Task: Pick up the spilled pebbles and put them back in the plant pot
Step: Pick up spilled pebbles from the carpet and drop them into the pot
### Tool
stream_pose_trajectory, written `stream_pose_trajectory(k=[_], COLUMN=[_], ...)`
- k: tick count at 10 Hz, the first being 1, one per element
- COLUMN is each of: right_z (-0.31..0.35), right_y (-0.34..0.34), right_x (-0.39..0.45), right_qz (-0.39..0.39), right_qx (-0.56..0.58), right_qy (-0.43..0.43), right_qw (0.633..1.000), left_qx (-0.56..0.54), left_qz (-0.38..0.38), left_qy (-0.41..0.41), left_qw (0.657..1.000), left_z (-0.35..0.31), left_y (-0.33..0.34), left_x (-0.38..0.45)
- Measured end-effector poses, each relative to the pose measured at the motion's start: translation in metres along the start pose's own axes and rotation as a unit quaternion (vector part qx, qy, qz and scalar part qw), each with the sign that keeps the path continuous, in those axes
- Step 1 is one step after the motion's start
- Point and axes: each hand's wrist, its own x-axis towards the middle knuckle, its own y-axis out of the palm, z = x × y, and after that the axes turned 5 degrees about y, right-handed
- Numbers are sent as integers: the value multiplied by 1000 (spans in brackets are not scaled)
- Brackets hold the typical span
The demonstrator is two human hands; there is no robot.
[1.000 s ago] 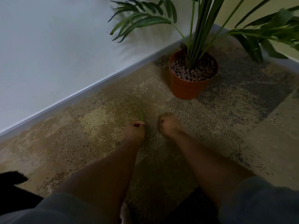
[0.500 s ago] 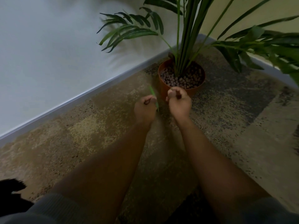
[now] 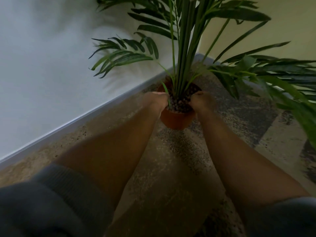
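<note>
- Round terracotta-orange plastic plant pot [image 3: 177,119] upright on the mottled brown-and-grey carpet floor [image 3: 171,168], in the corner near the white wall [image 3: 42,65] and pale skirting board [image 3: 77,120].
- Small brownish-grey pebbles [image 3: 181,104] heaped inside the pot around the tall green palm stems [image 3: 184,48].
- Left hand [image 3: 158,100] over the pot's left rim, grip clenched, pinching a thin green leaf blade [image 3: 166,94].
- Right hand [image 3: 202,100] over the right rim, fingers curled; whether anything sits in that grip: cannot tell.
- Grey ribbed sleeves [image 3: 59,194] pushed up on both forearms.
</note>
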Motion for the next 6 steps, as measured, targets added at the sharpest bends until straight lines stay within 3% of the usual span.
stream_pose_trajectory(k=[3,5,6], right_z=[8,3,-1], right_y=[3,-4,-2], right_x=[10,6,-2], right_qz=[57,34,-16], right_qx=[-13,-134,-101], right_qy=[-21,-109,-109], right_qw=[998,984,989], left_qx=[-90,-64,-60], left_qz=[88,50,23], left_qy=[-61,-1,21], left_qw=[990,997,998], left_z=[-12,-7,-2], left_y=[0,-9,-13], left_x=[21,13,2])
